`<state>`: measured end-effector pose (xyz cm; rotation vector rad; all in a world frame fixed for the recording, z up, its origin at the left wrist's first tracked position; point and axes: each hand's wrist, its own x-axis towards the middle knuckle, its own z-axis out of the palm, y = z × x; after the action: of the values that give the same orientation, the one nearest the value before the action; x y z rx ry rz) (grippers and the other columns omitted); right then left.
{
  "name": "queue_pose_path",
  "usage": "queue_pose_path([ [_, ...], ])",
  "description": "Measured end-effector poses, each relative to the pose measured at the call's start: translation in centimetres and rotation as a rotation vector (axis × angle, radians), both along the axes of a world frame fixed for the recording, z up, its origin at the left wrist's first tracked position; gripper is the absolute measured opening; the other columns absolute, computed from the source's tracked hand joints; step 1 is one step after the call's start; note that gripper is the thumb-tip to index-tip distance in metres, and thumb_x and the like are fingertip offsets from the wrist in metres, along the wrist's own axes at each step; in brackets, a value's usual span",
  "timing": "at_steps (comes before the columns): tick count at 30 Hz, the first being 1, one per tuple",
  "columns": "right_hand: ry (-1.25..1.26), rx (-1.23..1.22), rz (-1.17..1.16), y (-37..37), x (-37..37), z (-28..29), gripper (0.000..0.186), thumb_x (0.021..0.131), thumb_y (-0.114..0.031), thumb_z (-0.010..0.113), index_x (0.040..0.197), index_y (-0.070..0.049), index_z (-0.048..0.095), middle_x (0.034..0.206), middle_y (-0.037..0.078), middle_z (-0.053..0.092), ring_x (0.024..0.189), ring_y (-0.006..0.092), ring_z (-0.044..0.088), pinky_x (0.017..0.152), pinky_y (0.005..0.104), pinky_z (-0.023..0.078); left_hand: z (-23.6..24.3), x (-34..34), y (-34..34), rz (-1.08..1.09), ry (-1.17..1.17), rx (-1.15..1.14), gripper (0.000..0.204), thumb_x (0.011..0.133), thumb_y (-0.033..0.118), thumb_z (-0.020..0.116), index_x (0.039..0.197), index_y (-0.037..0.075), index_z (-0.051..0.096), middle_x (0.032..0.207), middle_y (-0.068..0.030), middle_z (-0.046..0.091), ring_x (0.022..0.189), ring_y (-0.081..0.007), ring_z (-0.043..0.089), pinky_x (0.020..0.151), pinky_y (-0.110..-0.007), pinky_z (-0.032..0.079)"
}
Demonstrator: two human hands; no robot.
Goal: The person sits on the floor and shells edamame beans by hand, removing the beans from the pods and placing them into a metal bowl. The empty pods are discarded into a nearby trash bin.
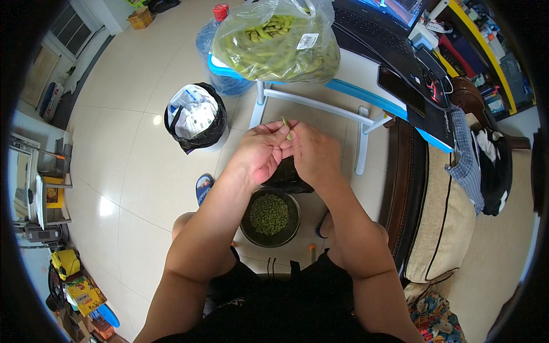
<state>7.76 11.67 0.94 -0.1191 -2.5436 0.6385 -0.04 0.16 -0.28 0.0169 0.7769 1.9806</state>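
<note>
A green bean pod [286, 127] is pinched between my left hand [262, 150] and my right hand [313, 151] at the centre of the head view, with the fingertips of both hands meeting around it. Below them a metal bowl [291, 231] on the floor holds shelled green beans [269, 214]. A dark plastic bag [286, 177] sits behind the bowl, partly hidden by my hands. Above my hands, a clear plastic bag [274, 51] full of green pods rests on the white and blue folding desk [349, 74].
A black-lined bin [194, 114] with white waste and a blue water jug [209, 43] stand left of the desk. A laptop [377, 31] and phone [400, 91] lie on the desk. A sofa [434, 228] with clothes is at right; assorted boxes [86, 297] line the left wall.
</note>
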Motion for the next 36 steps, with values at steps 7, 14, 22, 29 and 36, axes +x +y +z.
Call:
queue_pose_path([
  [7, -0.089, 0.006, -0.071, 0.5, 0.5, 0.6, 0.014, 0.088, -0.018, 0.051, 0.08, -0.006, 0.052, 0.073, 0.013, 0.061, 0.068, 0.0329, 0.061, 0.058, 0.0441, 0.047, 0.4, 0.3, 0.3, 0.051, 0.129, -0.114, 0.016, 0.093, 0.003, 0.048, 0.104, -0.006, 0.056, 0.097, -0.015, 0.064, 0.086, -0.0255, 0.066, 0.08, -0.035, 0.054],
  [14, -0.071, -0.167, -0.103, 0.7, 0.5, 0.4, 0.015, 0.088, -0.018, 0.054, 0.08, -0.006, 0.051, 0.071, 0.015, 0.06, 0.067, 0.0359, 0.059, 0.058, 0.0452, 0.045, 0.7, 0.3, 0.1, 0.067, 0.252, -0.169, 0.011, 0.089, -0.003, 0.051, 0.097, -0.006, 0.057, 0.092, -0.0166, 0.064, 0.082, -0.0261, 0.066, 0.077, -0.035, 0.056],
  [22, -0.024, -0.197, -0.072, 1.0, 0.6, 0.2, 0.015, 0.087, -0.017, 0.056, 0.079, -0.005, 0.051, 0.07, 0.016, 0.059, 0.065, 0.0364, 0.058, 0.057, 0.0453, 0.044, 0.2, 0.4, 0.1, 0.069, 0.202, -0.075, 0.011, 0.091, 0.001, 0.051, 0.096, -0.006, 0.058, 0.093, -0.0154, 0.064, 0.082, -0.0248, 0.065, 0.077, -0.034, 0.055],
  [29, -0.081, -0.468, -0.123, 1.0, 0.7, 1.0, 0.014, 0.086, -0.015, 0.058, 0.079, -0.003, 0.055, 0.069, 0.018, 0.059, 0.062, 0.0378, 0.058, 0.055, 0.0443, 0.044, 0.4, 0.4, -0.2, 0.026, 0.198, -0.104, 0.01, 0.09, -0.002, 0.051, 0.094, -0.004, 0.06, 0.091, -0.0134, 0.063, 0.08, -0.0237, 0.065, 0.071, -0.035, 0.056],
  [36, -0.035, -0.337, -0.056, 1.3, 1.2, 1.4, 0.012, 0.085, -0.013, 0.058, 0.078, -0.003, 0.055, 0.069, 0.019, 0.058, 0.064, 0.038, 0.057, 0.055, 0.0435, 0.043, 0.4, 0.0, 0.0, 0.003, -0.047, -0.037, 0.013, 0.092, 0.01, 0.051, 0.085, 0.001, 0.056, 0.082, -0.011, 0.061, 0.078, -0.0246, 0.063, 0.071, -0.038, 0.053],
])
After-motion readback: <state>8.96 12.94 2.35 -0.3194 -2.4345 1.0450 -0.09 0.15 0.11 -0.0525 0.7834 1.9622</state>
